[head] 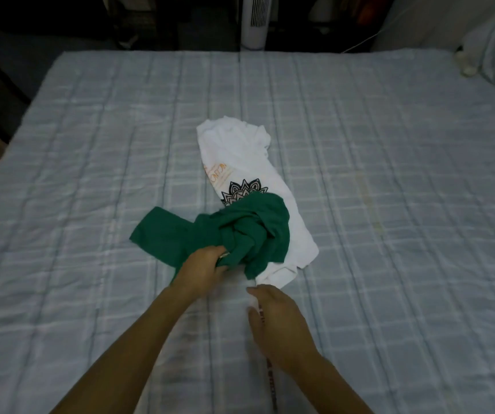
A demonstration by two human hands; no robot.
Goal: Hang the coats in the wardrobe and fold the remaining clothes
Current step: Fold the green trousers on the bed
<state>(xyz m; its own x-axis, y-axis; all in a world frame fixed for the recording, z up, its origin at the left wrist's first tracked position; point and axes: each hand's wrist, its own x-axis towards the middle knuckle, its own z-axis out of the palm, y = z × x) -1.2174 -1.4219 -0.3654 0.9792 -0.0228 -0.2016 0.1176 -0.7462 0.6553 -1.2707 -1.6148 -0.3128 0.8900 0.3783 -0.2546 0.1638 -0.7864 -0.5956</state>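
Two bare hands over checked bedspread (91,144) | left hand (207,268) clutching crumpled green cloth garment (240,231) | right hand (276,321) pinching white printed T-shirt (240,162) hem, just beside.

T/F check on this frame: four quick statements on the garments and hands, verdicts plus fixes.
1. The left hand grips the green garment. True.
2. The green garment lies partly on the white T-shirt. True.
3. The white T-shirt is neatly folded into a square. False: it lies rumpled in a long strip on the bed.
4. The right hand holds a hanger. False: it rests near the white fabric's near end; no hanger shows.
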